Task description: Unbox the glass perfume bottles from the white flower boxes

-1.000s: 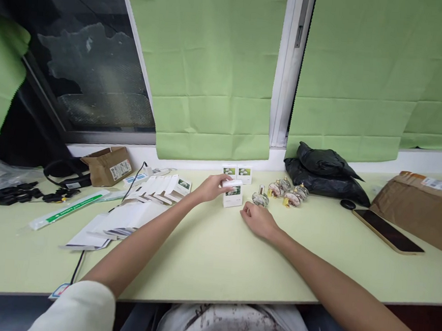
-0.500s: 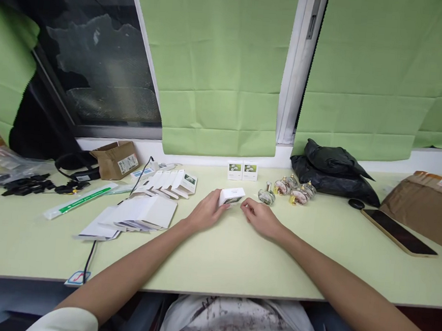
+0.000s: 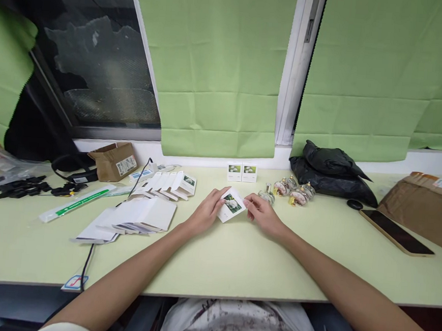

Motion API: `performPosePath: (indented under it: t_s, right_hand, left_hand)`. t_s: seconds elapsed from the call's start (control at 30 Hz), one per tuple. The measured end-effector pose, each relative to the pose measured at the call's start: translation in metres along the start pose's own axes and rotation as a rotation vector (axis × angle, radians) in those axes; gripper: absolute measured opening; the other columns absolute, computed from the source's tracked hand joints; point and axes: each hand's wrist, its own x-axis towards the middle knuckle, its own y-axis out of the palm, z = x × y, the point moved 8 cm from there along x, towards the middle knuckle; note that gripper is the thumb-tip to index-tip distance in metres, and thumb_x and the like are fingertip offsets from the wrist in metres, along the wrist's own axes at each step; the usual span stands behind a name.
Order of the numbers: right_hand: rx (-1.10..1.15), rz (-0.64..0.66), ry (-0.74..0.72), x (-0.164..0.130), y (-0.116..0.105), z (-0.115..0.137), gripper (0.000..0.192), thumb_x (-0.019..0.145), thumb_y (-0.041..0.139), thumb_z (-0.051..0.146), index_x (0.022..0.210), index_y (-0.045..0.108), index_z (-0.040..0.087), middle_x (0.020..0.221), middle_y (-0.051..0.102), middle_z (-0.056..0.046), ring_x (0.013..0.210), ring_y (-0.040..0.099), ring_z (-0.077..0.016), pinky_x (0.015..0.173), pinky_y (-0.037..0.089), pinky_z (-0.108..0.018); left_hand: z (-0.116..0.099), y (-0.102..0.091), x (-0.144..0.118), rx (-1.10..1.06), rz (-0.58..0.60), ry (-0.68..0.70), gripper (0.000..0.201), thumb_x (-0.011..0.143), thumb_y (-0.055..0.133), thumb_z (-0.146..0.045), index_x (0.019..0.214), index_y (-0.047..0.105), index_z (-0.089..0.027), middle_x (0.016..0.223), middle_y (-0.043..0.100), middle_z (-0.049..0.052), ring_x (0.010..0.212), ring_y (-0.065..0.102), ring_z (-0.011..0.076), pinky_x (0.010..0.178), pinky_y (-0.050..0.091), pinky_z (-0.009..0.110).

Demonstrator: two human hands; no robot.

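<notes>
A small white carton (image 3: 232, 205) with a green flower picture on its face is tilted between my hands above the table. My left hand (image 3: 206, 211) is closed around its left side, thumb on the front. My right hand (image 3: 263, 215) has its fingers curled in a pinch at the carton's right corner; the exact contact is partly hidden. Just behind my right hand stands a glass perfume bottle (image 3: 267, 193). Several more perfume bottles with gold caps (image 3: 299, 194) lie farther right. Two matching cartons (image 3: 242, 173) stand side by side against the wall.
Flat white cartons (image 3: 140, 214) lie stacked left of my left arm, with several part-folded cartons (image 3: 171, 184) behind. A brown box (image 3: 114, 161) and dark cables (image 3: 28, 186) are at far left. On the right are a black plastic bag (image 3: 330, 169), a phone (image 3: 395, 232) and a brown parcel (image 3: 424, 207).
The carton has turned so its picture face now shows toward me. My right hand has closed in on the carton's right corner from slightly apart.
</notes>
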Motion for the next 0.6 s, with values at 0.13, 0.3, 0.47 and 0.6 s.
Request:
performPosePath:
  t_s: [0.13,0.3,0.47,0.6]
  right_hand:
    - [0.117,0.043,0.003,-0.003,0.007,0.003,0.044,0.096,0.056,0.061,0.117,0.062,0.024,0.089,0.062,-0.002,0.075,0.060,-0.0173,0.059,0.054,-0.027]
    - [0.138,0.104,-0.011,-0.010,0.018,0.011,0.041,0.096,0.057,0.059,0.116,0.065,0.024,0.094,0.064,-0.004,0.079,0.060,-0.0184,0.060,0.054,-0.028]
    - [0.098,0.054,-0.043,-0.012,0.016,0.019,0.039,0.096,0.057,0.056,0.118,0.065,0.024,0.097,0.064,-0.005,0.085,0.060,-0.0201,0.060,0.055,-0.028]
    - [0.095,0.040,-0.061,-0.013,0.015,0.024,0.037,0.095,0.059,0.054,0.118,0.063,0.025,0.100,0.064,-0.005,0.088,0.060,-0.0206,0.059,0.055,-0.028]
  left_hand:
    - [-0.004,0.004,-0.003,-0.020,0.003,-0.033,0.064,0.103,0.050,-0.053,0.156,0.029,-0.026,0.143,0.051,0.013,0.129,0.053,0.0271,0.109,0.044,0.042]
    - [-0.024,0.010,-0.002,0.065,-0.037,0.101,0.080,0.078,0.083,-0.052,0.143,0.043,-0.025,0.137,0.054,0.012,0.127,0.053,0.0315,0.104,0.047,0.044]
    - [-0.027,0.010,0.001,0.170,-0.020,0.125,0.065,0.084,0.078,-0.044,0.139,0.048,-0.028,0.127,0.060,0.008,0.118,0.057,0.0299,0.097,0.050,0.043]
    - [-0.027,0.006,0.000,0.203,0.003,0.125,0.066,0.082,0.080,-0.048,0.138,0.051,-0.029,0.126,0.061,0.009,0.116,0.057,0.0313,0.096,0.049,0.044]
